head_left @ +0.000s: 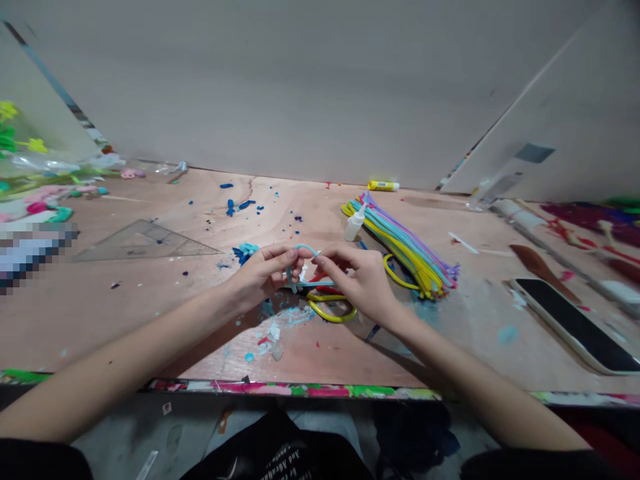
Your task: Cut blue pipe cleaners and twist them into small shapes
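I have one view, worn on the person's head, facing forward and down, close above the plywood worktable (115,320), wall (300,87) across the upper frame, left hand (260,277) and right hand (357,280) just below centre

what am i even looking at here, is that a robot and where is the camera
No robot here: this one picture comes from a camera worn on a person's head, looking forward and down, so the bare arms reach in from the bottom. The left hand and right hand pinch a thin light-blue pipe cleaner. On the pale wooden tabletop lie a bundle of long multicoloured pipe cleaners, a small white plastic squeeze bottle, a clear plastic set square and a flat black-screened smartphone.
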